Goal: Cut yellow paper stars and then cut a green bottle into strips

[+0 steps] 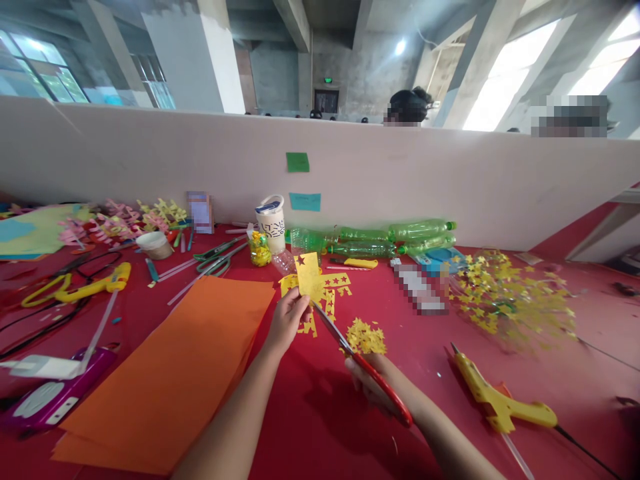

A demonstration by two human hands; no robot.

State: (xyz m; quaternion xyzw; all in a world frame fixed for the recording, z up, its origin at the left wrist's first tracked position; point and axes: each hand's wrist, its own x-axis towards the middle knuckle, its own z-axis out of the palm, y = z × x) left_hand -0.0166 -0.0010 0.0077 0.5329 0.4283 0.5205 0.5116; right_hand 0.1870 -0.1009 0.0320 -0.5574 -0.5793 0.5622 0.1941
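Orange sheets (pixel 170 373) lie nearest, left on the red table (pixel 425 340). The left hand (pixel 289 313) pinches yellow paper (pixel 311 277) upright beside cut-out scraps (pixel 330 293). Scissors (pixel 365 365) point at its lower edge; I cannot tell whether they touch. Yellow stars (pixel 367 337) lie piled beyond; the right hand (pixel 387 369) curls around the red handles. Farther right lies a glue gun (pixel 490 398).

A: anyone able to read anything here?
B: nope, nothing legible tbh. Black lettering on the tall off-white cup with the blue lid (pixel 273 230), far middle, too small. Same for the glowing green rectangular sign (pixel 328 80) way far back.
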